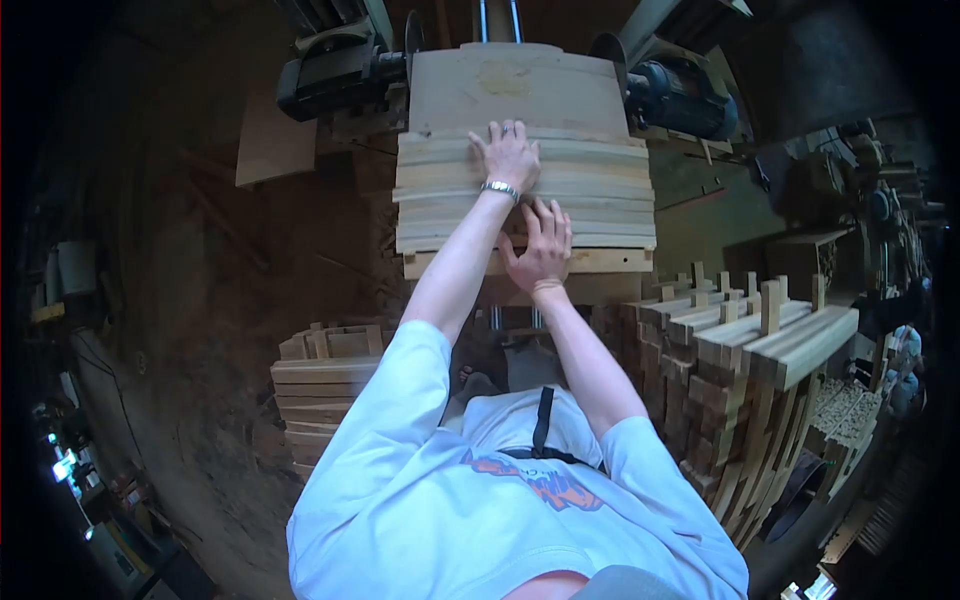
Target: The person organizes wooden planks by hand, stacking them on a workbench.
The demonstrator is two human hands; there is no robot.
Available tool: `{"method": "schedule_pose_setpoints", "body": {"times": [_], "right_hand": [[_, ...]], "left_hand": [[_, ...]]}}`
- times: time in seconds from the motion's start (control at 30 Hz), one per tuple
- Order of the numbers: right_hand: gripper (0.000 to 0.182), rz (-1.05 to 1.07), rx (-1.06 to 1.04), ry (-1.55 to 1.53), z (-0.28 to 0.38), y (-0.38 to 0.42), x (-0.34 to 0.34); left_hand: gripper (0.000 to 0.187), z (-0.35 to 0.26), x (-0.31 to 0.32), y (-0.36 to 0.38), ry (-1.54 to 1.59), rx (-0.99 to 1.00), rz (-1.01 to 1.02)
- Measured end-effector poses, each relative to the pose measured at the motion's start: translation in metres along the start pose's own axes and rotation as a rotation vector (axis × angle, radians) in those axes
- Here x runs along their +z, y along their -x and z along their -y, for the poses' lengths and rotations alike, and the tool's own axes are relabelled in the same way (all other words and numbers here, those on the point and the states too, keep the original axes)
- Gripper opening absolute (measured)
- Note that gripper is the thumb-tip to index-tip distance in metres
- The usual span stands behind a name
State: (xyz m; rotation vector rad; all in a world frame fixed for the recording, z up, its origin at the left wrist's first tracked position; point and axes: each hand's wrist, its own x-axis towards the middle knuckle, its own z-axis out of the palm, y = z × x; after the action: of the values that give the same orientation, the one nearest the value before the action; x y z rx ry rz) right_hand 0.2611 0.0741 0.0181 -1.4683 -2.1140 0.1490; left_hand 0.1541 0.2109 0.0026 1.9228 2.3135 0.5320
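Observation:
Several pale wooden strips [600,180] lie side by side across a sliding wooden table [520,85], their ends reaching both sides. My left hand [508,158], with a watch [500,188] at the wrist, rests on the farther strips, fingers spread. Nearer to me, my right hand [542,245] lies over the closest strips with its fingers stretched forward and thumb out to the left. Neither hand is wrapped around anything. A wooden bar [610,261] runs along the table's near edge, below the right hand.
Circular blades stand at the far corners, a left blade [414,35] and a right blade [607,50], beside a left motor [335,85] and a right motor [685,100]. Metal rails [484,20] extend beyond. Wood is piled in a right stack [800,345] and a left stack [325,375].

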Motion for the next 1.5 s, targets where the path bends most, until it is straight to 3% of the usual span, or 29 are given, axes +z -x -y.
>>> {"method": "schedule_pose_setpoints", "body": {"times": [0.27, 0.47, 0.7, 0.73, 0.83, 1.07, 1.2, 1.33, 1.5], "right_hand": [[0.057, -0.042, -0.063, 0.063, -0.034, -0.161, 0.075], [0.055, -0.06, -0.081, 0.069, -0.04, -0.208, 0.092], [0.057, -0.066, -0.109, 0.085, -0.052, -0.255, 0.115], [0.056, -0.069, -0.111, 0.087, -0.054, -0.261, 0.117], [0.056, -0.074, -0.099, 0.071, -0.056, -0.28, 0.125], [0.077, -0.021, -0.066, 0.076, -0.065, -0.321, 0.146], [0.089, 0.121, -0.04, 0.176, -0.065, -0.339, 0.154], [0.091, 0.261, 0.008, 0.209, -0.054, -0.319, 0.135], [0.093, 0.263, 0.003, 0.126, -0.043, -0.245, 0.107]], "left_hand": [[0.04, 0.012, 0.02, -0.193, 0.024, -0.114, 0.093], [0.044, 0.018, 0.026, -0.244, -0.14, -0.074, 0.049], [0.051, 0.022, 0.054, -0.305, -0.108, -0.12, 0.002], [0.039, 0.032, 0.063, -0.307, -0.081, -0.059, -0.028], [0.035, 0.04, 0.071, -0.33, -0.102, 0.004, -0.165], [0.042, 0.04, 0.066, -0.37, -0.151, -0.036, -0.113], [0.051, 0.045, 0.065, -0.386, -0.102, -0.078, -0.087], [0.047, 0.045, 0.046, -0.357, -0.087, -0.018, 0.012], [0.051, 0.046, 0.04, -0.274, -0.059, 0.042, -0.004]]}}
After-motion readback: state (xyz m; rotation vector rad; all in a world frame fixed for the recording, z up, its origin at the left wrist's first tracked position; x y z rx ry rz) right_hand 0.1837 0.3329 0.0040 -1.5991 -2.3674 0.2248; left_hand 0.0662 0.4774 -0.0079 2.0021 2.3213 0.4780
